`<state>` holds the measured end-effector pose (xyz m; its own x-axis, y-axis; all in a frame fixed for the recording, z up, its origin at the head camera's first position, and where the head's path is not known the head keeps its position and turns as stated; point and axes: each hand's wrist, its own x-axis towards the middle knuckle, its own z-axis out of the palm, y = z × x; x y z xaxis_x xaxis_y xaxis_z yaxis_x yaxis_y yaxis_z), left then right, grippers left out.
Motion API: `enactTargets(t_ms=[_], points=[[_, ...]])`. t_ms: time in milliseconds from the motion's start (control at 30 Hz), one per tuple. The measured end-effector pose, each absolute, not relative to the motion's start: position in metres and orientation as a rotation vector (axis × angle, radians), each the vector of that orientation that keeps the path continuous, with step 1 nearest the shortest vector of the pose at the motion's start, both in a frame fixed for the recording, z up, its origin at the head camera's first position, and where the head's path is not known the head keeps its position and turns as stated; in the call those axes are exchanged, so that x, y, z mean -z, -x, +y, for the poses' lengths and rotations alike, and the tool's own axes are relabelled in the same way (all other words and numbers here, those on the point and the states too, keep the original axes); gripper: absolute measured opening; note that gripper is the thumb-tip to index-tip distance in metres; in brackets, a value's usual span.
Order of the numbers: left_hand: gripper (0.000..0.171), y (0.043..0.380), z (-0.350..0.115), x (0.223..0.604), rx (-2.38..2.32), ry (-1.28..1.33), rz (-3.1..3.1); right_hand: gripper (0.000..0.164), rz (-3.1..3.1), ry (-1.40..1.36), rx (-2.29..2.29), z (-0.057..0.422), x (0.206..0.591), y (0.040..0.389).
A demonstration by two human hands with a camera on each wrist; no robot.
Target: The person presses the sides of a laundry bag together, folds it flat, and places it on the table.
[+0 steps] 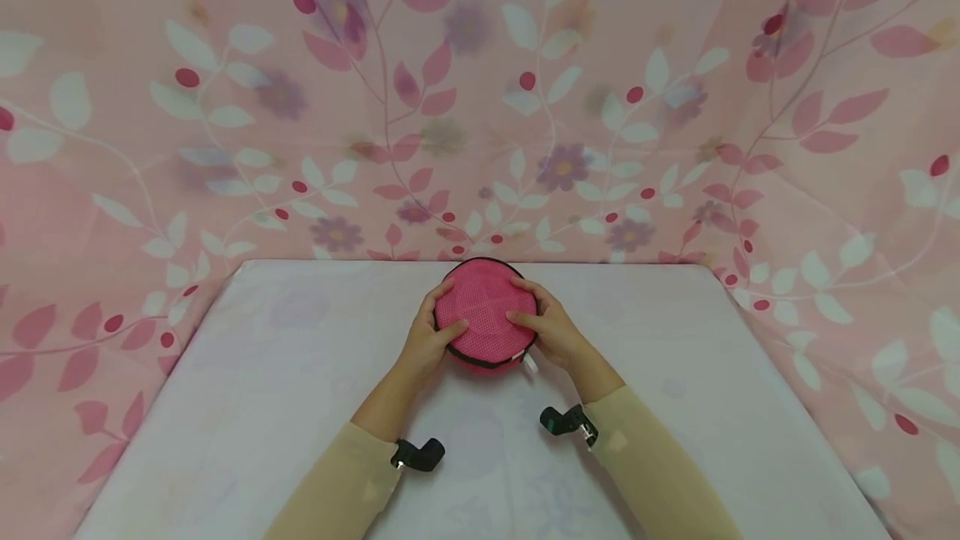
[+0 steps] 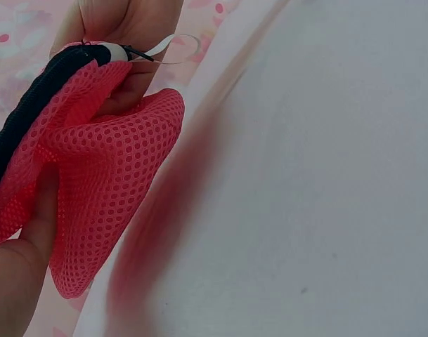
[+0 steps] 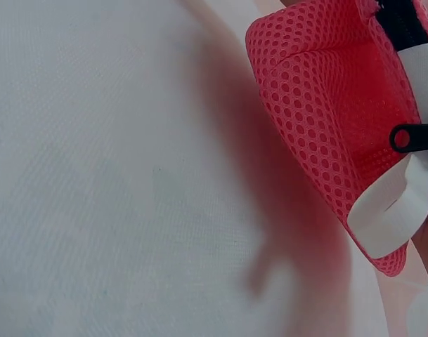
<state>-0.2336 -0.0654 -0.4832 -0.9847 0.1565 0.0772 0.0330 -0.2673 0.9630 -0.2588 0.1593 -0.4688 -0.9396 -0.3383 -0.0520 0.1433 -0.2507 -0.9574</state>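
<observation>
A round pink mesh pouch with black edging is held between both hands near the table's far edge. On its left side my left hand grips the rim, the thumb lying on the front mesh. My right hand grips the opposite side the same way. The mesh sags in folds below the black zipper band in the left wrist view. A black zipper pull and a white fabric loop hang close to the right hand. The pouch casts a soft reddish shadow on the cloth below it.
A white cloth covers the table. Behind and beside it hangs a pink curtain printed with leaves and flowers. Each sleeve carries a small black camera, one at the left wrist and one at the right.
</observation>
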Motion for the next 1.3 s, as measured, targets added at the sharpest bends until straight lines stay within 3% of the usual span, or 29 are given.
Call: enactTargets(t_ms=[1300], points=[[0.074, 0.246, -0.065, 0.498, -2.405, -0.202, 1.865, 0.070, 1.755, 0.188, 2.242, 0.159, 0.481, 0.262]])
